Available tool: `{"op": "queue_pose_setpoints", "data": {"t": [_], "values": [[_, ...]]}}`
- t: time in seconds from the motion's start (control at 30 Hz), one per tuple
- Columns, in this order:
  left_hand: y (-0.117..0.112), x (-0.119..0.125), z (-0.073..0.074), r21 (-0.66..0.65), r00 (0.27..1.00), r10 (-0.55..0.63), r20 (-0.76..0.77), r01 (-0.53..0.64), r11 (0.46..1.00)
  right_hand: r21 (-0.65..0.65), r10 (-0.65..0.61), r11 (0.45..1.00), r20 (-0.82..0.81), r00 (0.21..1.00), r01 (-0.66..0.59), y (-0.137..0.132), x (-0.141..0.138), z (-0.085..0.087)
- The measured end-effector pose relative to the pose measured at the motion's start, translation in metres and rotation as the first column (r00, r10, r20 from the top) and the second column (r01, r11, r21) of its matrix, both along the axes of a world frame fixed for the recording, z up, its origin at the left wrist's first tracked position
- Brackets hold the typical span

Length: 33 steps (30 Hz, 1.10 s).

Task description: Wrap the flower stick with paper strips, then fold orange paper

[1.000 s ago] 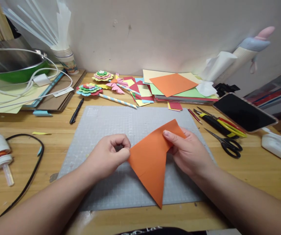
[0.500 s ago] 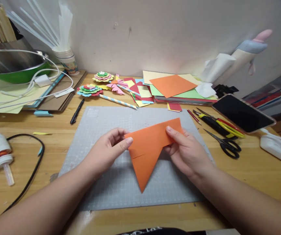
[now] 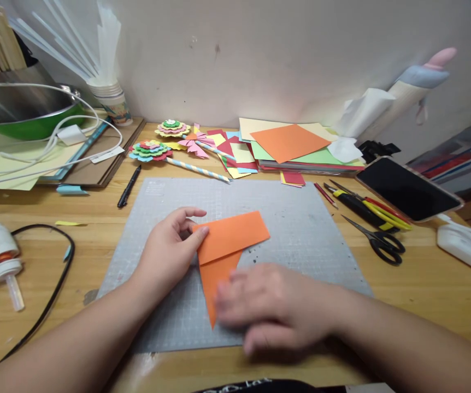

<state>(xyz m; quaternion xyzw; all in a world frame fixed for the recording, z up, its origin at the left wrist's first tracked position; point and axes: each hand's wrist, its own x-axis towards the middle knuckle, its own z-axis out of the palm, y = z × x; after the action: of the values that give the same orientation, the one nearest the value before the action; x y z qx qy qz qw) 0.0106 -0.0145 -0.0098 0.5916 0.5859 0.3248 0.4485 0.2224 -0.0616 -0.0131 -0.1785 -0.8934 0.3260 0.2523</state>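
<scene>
A folded sheet of orange paper has a flat band across its top and a triangular point hanging below. My left hand pinches its upper left corner, thumb on top and the other fingers curled behind. Over the lower right side of the triangle lies my right hand, blurred by motion, its thumb apart from the fingers; whether it touches the paper I cannot tell. Beneath both hands is a grey cutting mat with small dark specks on it.
Black scissors, pliers and a phone lie to the right. Layered paper flowers and a stack of coloured paper are at the back. A glue gun with its black cable and a black pen are on the left.
My right hand has let go of the paper's right end and moved down and left over the triangle. The paper has shifted slightly left, still pinched by my left hand.
</scene>
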Motion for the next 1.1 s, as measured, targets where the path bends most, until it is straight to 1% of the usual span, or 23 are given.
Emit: {"op": "queue_pose_setpoints", "data": {"t": [0.03, 0.07, 0.1, 0.13, 0.17, 0.2, 0.23, 0.27, 0.3, 0.33, 0.37, 0.4, 0.43, 0.47, 0.5, 0.57, 0.63, 0.7, 0.8, 0.9, 1.0, 1.07, 1.1], "values": [[0.0, 0.0, 0.0, 0.026, 1.0, -0.016, -0.011, 0.016, 1.0, -0.037, 0.093, 0.995, -0.077, 0.993, -0.096, -0.003, -0.001, 0.002], [-0.001, 0.001, 0.001, 0.05, 0.999, -0.046, -0.026, 0.047, 0.998, -0.059, 0.079, 0.994, -0.167, 0.983, -0.09, -0.005, -0.002, 0.004], [-0.002, 0.001, 0.002, 0.07, 0.995, -0.088, -0.047, 0.091, 0.993, -0.058, -0.03, 0.998, -0.24, 0.97, 0.016, -0.005, -0.001, 0.006], [-0.003, 0.001, 0.002, 0.091, 0.988, -0.133, -0.074, 0.139, 0.986, -0.037, -0.208, 0.978, -0.27, 0.94, 0.205, -0.004, 0.0, 0.009], [-0.005, 0.002, 0.002, 0.112, 0.978, -0.179, -0.104, 0.191, 0.975, -0.006, -0.393, 0.914, -0.267, 0.88, 0.406, -0.001, 0.002, 0.011], [-0.006, 0.002, 0.003, 0.14, 0.965, -0.223, -0.14, 0.242, 0.96, 0.026, -0.546, 0.823, -0.239, 0.803, 0.567, 0.003, 0.004, 0.013], [-0.008, 0.002, 0.003, 0.175, 0.949, -0.259, -0.178, 0.289, 0.941, 0.025, -0.635, 0.762, -0.172, 0.753, 0.648, 0.007, 0.005, 0.015], [-0.01, 0.003, 0.004, 0.209, 0.932, -0.29, -0.215, 0.334, 0.919, -0.023, -0.677, 0.735, -0.077, 0.732, 0.678, 0.012, 0.007, 0.016], [-0.011, 0.003, 0.004, 0.243, 0.915, -0.317, -0.247, 0.376, 0.894, -0.131, -0.662, 0.74, 0.038, 0.749, 0.66, 0.016, 0.008, 0.017], [-0.012, 0.004, 0.004, 0.27, 0.898, -0.344, -0.274, 0.415, 0.869, -0.283, -0.602, 0.735, 0.145, 0.785, 0.616, 0.02, 0.008, 0.017], [-0.014, 0.005, 0.005, 0.29, 0.882, -0.368, -0.294, 0.449, 0.845, -0.442, -0.522, 0.7, 0.219, 0.824, 0.561, 0.023, 0.008, 0.017], [-0.015, 0.006, 0.005, 0.303, 0.868, -0.389, -0.308, 0.477, 0.825, -0.578, -0.445, 0.639, 0.26, 0.857, 0.508, 0.025, 0.007, 0.016], [-0.016, 0.007, 0.005, 0.307, 0.856, -0.408, -0.317, 0.5, 0.81, -0.675, -0.387, 0.575, 0.274, 0.881, 0.462, 0.026, 0.006, 0.015], [-0.017, 0.007, 0.005, 0.307, 0.847, -0.423, -0.322, 0.516, 0.799, -0.737, -0.352, 0.524, 0.268, 0.897, 0.426, 0.026, 0.004, 0.014], [-0.017, 0.008, 0.005, 0.305, 0.84, -0.435, -0.324, 0.528, 0.793, -0.775, -0.331, 0.493, 0.252, 0.909, 0.395, 0.025, 0.002, 0.012], [-0.019, 0.01, 0.004, 0.297, 0.832, -0.456, -0.315, 0.543, 0.785, -0.811, -0.33, 0.466, 0.21, 0.92, 0.353, 0.023, -0.003, 0.008], [-0.022, 0.012, 0.004, 0.288, 0.835, -0.47, -0.285, 0.543, 0.789, -0.809, -0.359, 0.481, 0.168, 0.918, 0.336, 0.02, -0.007, 0.005], [-0.025, 0.014, 0.004, 0.283, 0.856, -0.461, -0.234, 0.514, 0.81, -0.797, -0.375, 0.498, 0.158, 0.913, 0.342, 0.019, -0.01, 0.004], [-0.028, 0.015, 0.004, 0.275, 0.895, -0.418, -0.156, 0.446, 0.852, -0.801, -0.367, 0.487, 0.174, 0.914, 0.348, 0.02, -0.009, 0.004], [-0.026, 0.011, 0.006, 0.243, 0.936, -0.345, -0.062, 0.35, 0.905, -0.81, -0.372, 0.462, 0.192, 0.908, 0.361, 0.023, -0.003, 0.004], [-0.019, 0.004, 0.01, 0.164, 0.972, -0.226, 0.071, 0.212, 0.963, -0.825, -0.399, 0.412, 0.217, 0.891, 0.386, 0.026, 0.005, 0.005], [-0.014, -0.001, 0.013, 0.126, 0.976, -0.174, 0.134, 0.157, 0.979, -0.834, -0.41, 0.389, 0.223, 0.884, 0.391, 0.028, 0.01, 0.007], [-0.012, -0.003, 0.014, 0.123, 0.976, -0.155, 0.156, 0.137, 0.983, -0.833, -0.415, 0.387, 0.224, 0.882, 0.395, 0.029, 0.012, 0.008]]}}
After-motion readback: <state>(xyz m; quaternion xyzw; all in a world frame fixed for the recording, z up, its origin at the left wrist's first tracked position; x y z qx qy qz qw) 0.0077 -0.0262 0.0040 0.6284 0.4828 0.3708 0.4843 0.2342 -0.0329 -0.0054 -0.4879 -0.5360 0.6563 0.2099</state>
